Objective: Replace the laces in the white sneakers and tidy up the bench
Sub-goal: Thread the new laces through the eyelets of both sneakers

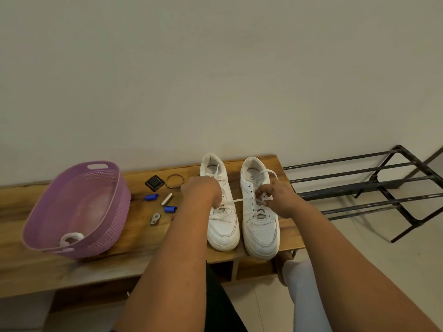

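Head view shows me two white sneakers (242, 209) side by side on the wooden bench (134, 238), toes toward me. My right hand (278, 197) pinches a white lace (242, 200) over the right sneaker, while my left hand (203, 190) curls its fingers (217, 202) on the lace's other end at the left sneaker. Left of them lie small blue clips (151, 197) and a purple basket (76, 207) holding a white sock (70, 238).

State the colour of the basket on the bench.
The basket is light purple with a woven-look wall, seen in the head view.
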